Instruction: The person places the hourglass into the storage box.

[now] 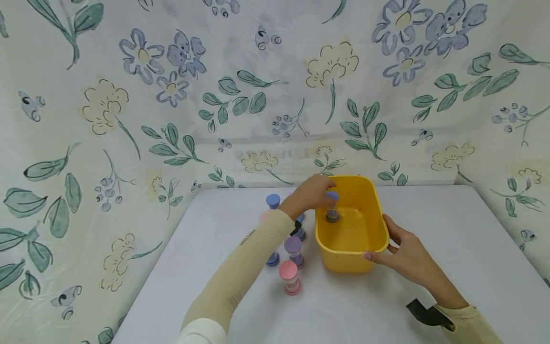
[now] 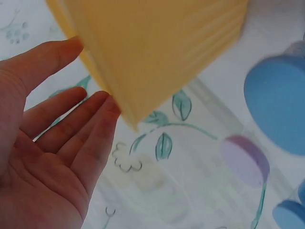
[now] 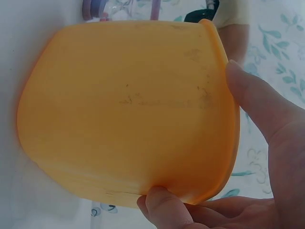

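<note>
A yellow plastic bin [image 1: 352, 262] stands on the table, its opening facing up. My left hand [image 1: 307, 195] reaches over its left rim, thumb and fingers around the top of a blue sand timer [image 1: 332, 216] inside. In the left wrist view the bin's wall [image 2: 157, 52] hides that timer and the fingertips of my left hand [image 2: 57, 129]. My right hand [image 1: 404, 253] grips the bin at its near right corner. The right wrist view has the thumb of my right hand [image 3: 267, 105] on the rim and fingers against the bin's outer wall [image 3: 128, 109].
Left of the bin stand several more sand timers: a pink one [image 1: 289, 271] nearest, a purple one [image 1: 293, 246] behind it, a blue one [image 1: 272, 200] at the back. My left forearm [image 1: 245, 267] partly covers the group. A floral sheet [image 1: 275, 95] hangs behind the white table [image 1: 193, 224].
</note>
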### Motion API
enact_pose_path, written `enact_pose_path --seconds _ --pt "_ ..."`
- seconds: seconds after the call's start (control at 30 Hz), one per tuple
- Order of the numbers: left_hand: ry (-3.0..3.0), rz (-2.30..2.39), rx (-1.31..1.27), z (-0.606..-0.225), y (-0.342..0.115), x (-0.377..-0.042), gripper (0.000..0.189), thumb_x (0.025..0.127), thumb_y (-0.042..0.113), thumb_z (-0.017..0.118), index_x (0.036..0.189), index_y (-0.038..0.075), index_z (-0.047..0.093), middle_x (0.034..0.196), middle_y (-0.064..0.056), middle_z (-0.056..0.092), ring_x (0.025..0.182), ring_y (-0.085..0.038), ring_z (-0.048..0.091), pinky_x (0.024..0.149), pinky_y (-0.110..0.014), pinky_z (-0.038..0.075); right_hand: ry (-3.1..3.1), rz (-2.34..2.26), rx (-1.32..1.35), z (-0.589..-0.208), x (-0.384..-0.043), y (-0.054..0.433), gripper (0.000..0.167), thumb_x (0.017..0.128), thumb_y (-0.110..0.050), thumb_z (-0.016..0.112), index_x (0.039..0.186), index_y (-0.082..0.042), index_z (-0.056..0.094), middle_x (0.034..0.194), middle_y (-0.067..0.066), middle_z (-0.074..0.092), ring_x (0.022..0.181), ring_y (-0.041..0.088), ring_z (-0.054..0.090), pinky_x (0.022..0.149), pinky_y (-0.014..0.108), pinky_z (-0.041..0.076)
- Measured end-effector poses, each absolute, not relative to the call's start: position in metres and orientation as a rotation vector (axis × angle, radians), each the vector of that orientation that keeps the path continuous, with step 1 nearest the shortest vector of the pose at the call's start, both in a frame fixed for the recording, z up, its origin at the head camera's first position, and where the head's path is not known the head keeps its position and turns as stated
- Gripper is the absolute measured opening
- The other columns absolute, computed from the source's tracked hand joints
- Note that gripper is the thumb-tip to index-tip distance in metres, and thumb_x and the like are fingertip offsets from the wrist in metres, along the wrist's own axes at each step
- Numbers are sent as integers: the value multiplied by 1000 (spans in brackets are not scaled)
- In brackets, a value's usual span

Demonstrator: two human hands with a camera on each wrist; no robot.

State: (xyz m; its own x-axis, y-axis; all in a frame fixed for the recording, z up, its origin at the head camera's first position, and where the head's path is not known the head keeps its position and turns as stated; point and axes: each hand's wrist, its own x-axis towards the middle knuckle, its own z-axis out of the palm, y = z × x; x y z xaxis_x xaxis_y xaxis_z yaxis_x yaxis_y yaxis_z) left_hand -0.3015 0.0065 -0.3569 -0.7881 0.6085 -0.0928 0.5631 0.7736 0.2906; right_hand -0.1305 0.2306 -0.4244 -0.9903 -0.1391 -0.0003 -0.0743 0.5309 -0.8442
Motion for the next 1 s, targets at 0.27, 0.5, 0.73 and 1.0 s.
enact_pose_path --seconds 0.27,0.5,0.73,1.0 --pt "2817 741 942 -335 -34 -296 46 95 24 75 136 4 66 134 -13 70 118 -27 69 103 -37 58 2692 -1494 -203 -426 -130 232 113 87 -41 83 165 -1 13 171 23 22 150 50 37 104 44 50" --pt "2839 1089 833 -331 -83 -277 43 95 27 75 132 5 69 129 -12 72 113 -27 71 102 -41 60 2678 -1497 -185 -426 -130 231 114 86 -42 84 165 -1 13 171 22 21 151 49 36 104 43 50" --pt "2877 1300 740 -337 -133 -257 41 93 24 77 130 6 70 121 -12 74 108 -26 72 97 -42 62 2689 -1482 -190 -426 -131 231 114 86 -43 84 165 -2 13 171 22 22 150 49 38 104 42 50" --pt "2841 1453 591 -363 -176 -250 45 94 22 77 134 5 67 124 -17 72 113 -30 70 101 -40 60 2693 -1480 -188 -427 -132 232 114 86 -44 84 165 -2 13 171 22 23 150 49 38 104 43 50"
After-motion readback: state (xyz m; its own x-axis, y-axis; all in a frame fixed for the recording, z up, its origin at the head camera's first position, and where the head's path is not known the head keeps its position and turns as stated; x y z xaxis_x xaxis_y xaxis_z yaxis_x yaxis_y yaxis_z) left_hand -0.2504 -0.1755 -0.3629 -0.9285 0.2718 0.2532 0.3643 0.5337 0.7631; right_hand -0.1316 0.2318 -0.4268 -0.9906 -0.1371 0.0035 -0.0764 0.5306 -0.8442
